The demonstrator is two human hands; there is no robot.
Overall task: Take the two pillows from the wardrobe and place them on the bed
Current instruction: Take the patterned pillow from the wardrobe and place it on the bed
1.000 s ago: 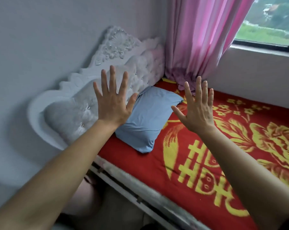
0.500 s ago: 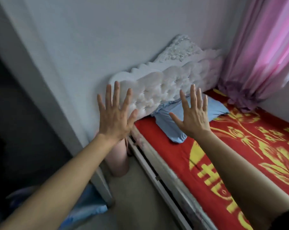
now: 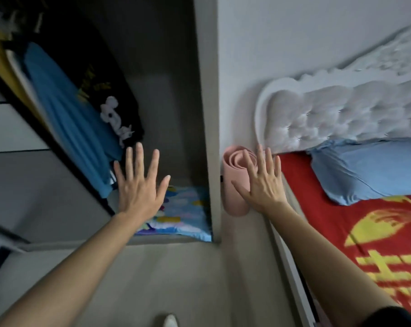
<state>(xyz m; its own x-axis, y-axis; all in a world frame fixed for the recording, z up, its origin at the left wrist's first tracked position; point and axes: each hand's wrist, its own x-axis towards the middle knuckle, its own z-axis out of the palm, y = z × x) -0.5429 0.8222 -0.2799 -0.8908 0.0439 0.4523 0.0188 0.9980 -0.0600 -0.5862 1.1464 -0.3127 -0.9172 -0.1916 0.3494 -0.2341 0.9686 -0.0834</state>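
A plain light-blue pillow (image 3: 369, 169) lies at the head of the bed (image 3: 386, 234), against the white tufted headboard (image 3: 341, 114). On the floor of the open wardrobe (image 3: 205, 114) lies a pillow with a colourful cartoon print (image 3: 183, 213), partly hidden behind my left hand (image 3: 139, 187). That hand is raised in front of the wardrobe opening, fingers spread, holding nothing. My right hand (image 3: 263, 182) is also spread and empty, held up in front of a pink rolled mat (image 3: 235, 185).
Hanging clothes fill the wardrobe's left: a blue garment (image 3: 67, 119) and a black printed shirt (image 3: 110, 95). The pink mat stands in the gap between wardrobe side and bed. The bed carries a red cover with yellow patterns. Grey floor lies below my arms.
My view has swung left from the bed to the open wardrobe. The blue pillow stays on the bed. Both hands remain raised, spread and empty.
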